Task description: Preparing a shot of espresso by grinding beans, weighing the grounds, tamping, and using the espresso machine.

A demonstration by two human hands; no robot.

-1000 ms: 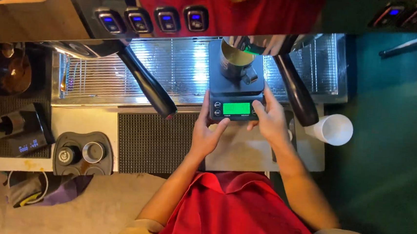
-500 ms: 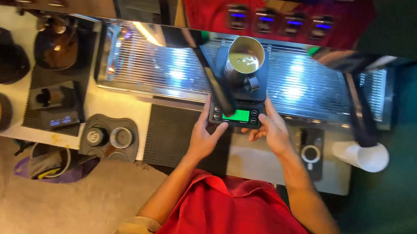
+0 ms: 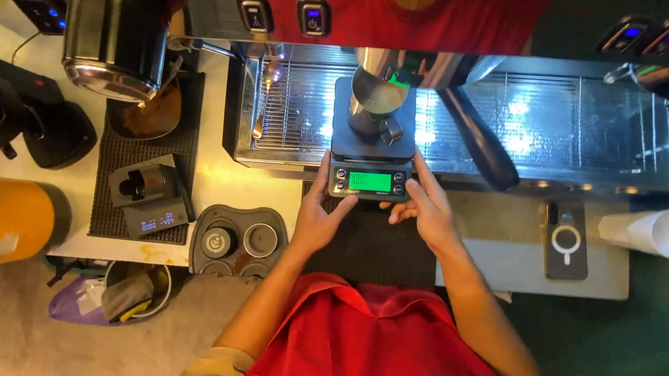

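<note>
Scale: a dark digital coffee scale [image 3: 371, 155] with a lit green display is set on the front edge of the espresso machine's drip tray [image 3: 559, 125], half over the black rubber mat [image 3: 373, 250].
Pitcher: a steel milk pitcher [image 3: 374, 100] is stood upright on the scale's platform.
Left hand: the left hand [image 3: 323, 219] is pressed against the scale's left front corner, thumb up along the side, fingers partly curled; only the scale is gripped.
Right hand: the right hand [image 3: 425, 210] is laid at the scale's right front corner, fingers loosely bent, fingertips touching the casing.
Portafilter handle: a black handle [image 3: 479, 143] is slanted just right of the scale.
Counter right: a phone [image 3: 566, 239] and a tipped white paper cup [image 3: 649, 232] are lying well apart from the hands.
Counter left: a tamper station [image 3: 238, 242] is seen near the left forearm.
</note>
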